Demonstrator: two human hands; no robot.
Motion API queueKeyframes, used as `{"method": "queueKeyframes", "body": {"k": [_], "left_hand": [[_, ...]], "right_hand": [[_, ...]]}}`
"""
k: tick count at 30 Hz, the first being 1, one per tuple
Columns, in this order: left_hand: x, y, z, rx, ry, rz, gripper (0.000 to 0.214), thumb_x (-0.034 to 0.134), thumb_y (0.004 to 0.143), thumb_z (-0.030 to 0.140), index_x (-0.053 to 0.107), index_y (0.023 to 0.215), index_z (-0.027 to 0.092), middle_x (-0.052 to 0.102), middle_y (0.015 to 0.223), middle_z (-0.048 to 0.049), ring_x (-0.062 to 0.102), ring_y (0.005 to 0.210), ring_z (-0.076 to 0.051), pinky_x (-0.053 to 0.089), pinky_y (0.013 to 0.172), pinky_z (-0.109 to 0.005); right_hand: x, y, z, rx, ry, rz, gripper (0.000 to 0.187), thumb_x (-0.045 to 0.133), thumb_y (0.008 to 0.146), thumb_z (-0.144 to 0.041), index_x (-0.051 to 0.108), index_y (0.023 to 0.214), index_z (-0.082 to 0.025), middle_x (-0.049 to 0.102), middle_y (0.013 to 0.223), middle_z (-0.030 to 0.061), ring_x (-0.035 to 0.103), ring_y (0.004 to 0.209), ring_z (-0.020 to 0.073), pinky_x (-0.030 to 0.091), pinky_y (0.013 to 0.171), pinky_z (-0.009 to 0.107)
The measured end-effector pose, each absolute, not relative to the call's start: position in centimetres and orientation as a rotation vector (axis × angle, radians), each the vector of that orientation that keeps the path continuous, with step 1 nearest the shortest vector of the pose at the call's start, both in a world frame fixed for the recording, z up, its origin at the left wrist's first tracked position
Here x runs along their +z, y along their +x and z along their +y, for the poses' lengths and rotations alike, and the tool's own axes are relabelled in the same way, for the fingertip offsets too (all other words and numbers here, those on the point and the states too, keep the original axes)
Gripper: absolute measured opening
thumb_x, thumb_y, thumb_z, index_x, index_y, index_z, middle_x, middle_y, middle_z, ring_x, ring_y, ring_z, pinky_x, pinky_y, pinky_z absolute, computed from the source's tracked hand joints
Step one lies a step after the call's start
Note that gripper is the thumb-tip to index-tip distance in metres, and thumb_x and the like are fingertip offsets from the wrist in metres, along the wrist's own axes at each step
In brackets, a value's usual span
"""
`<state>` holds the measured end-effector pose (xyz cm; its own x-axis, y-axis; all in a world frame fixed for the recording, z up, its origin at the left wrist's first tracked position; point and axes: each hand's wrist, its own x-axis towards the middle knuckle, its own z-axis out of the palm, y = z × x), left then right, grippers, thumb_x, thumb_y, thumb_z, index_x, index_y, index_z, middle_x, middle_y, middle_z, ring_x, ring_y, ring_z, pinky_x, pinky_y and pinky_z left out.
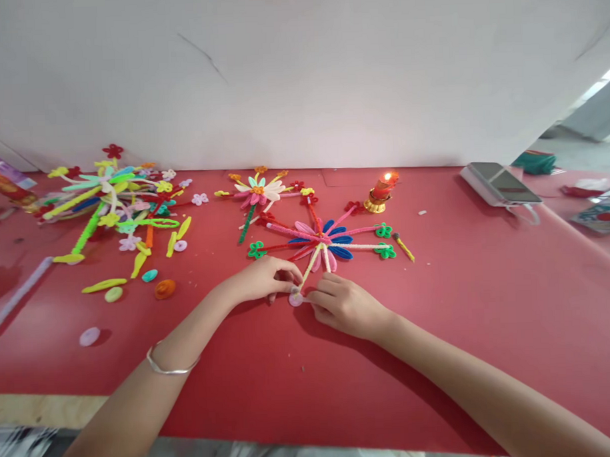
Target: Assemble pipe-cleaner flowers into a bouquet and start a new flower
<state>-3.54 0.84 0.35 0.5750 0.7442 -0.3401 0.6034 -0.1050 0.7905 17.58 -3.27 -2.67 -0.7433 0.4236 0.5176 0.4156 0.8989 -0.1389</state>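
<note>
A pipe-cleaner flower with pink and blue petals and several spoke-like stems lies on the red table. My left hand pinches the lower end of its yellow stem. My right hand, fingers curled, pinches a small pink coiled disc at the tip of that stem. Both hands rest on the table and almost touch each other. A silver bangle sits on my left wrist.
A second pipe-cleaner flower lies behind. A heap of coloured pipe-cleaner pieces fills the left side, with loose coils nearby. A lit red candle stands just behind the flower. A phone lies far right. A white wall backs the table.
</note>
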Motion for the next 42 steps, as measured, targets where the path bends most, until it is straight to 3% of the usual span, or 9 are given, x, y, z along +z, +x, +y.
{"method": "queueKeyframes", "body": {"k": [7,17,22,31,38,42], "left_hand": [[0.7,-3.2,0.6,0.193,1.963,1.097,0.022,0.058,0.078,0.025,0.069,0.094,0.016,0.064,0.087,-0.0035,0.05,0.039,-0.004,0.042,0.041,-0.018],[0.4,-3.2,0.7,0.191,2.056,1.067,0.02,0.056,0.079,0.025,0.071,0.089,0.015,0.061,0.081,-0.0018,0.049,0.04,-0.004,0.039,0.042,-0.017],[0.5,-3.1,0.6,0.2,2.083,1.073,0.02,0.056,0.08,0.024,0.072,0.089,0.016,0.06,0.079,-0.0012,0.047,0.04,-0.003,0.038,0.043,-0.016],[0.1,-3.2,0.7,0.207,2.077,1.073,0.019,0.057,0.079,0.023,0.072,0.087,0.017,0.059,0.079,0.0001,0.046,0.04,-0.002,0.039,0.045,-0.017],[0.4,-3.0,0.8,0.228,2.11,1.082,0.017,0.059,0.077,0.022,0.073,0.086,0.019,0.063,0.079,-0.0009,0.048,0.046,-0.004,0.039,0.049,-0.017],[0.7,-2.9,0.7,0.207,2.079,1.098,0.016,0.06,0.077,0.023,0.074,0.084,0.018,0.064,0.081,-0.0015,0.048,0.044,-0.004,0.039,0.047,-0.018]], "right_hand": [[-2.4,17.6,-3.2,-0.031,-0.574,-2.481,0.017,0.044,0.082,-0.009,0.057,0.073,-0.015,0.048,0.064,0.0033,0.038,0.061,0.0151,0.038,0.06,0.026],[-1.9,17.5,-3.4,0.006,-0.637,-2.427,0.021,0.043,0.081,-0.007,0.062,0.082,-0.015,0.049,0.07,0.0049,0.039,0.065,0.0156,0.039,0.061,0.027],[-1.6,17.6,-3.4,0.161,-0.655,-2.429,0.02,0.042,0.086,-0.012,0.061,0.09,-0.016,0.055,0.083,0.0076,0.045,0.073,0.0158,0.042,0.067,0.029],[-1.8,17.2,-3.5,0.442,-0.705,-2.363,0.02,0.042,0.09,-0.016,0.061,0.095,-0.017,0.059,0.084,0.0076,0.049,0.076,0.0167,0.044,0.069,0.029],[-1.5,17.3,-3.4,0.637,-0.671,-2.398,0.019,0.042,0.091,-0.021,0.061,0.089,-0.017,0.061,0.084,0.0068,0.051,0.079,0.0162,0.042,0.073,0.029],[-1.0,17.8,-3.2,0.57,-0.62,-2.417,0.033,0.036,0.093,-0.022,0.053,0.065,-0.018,0.055,0.064,0.0037,0.044,0.061,0.0143,0.039,0.065,0.03]]}}
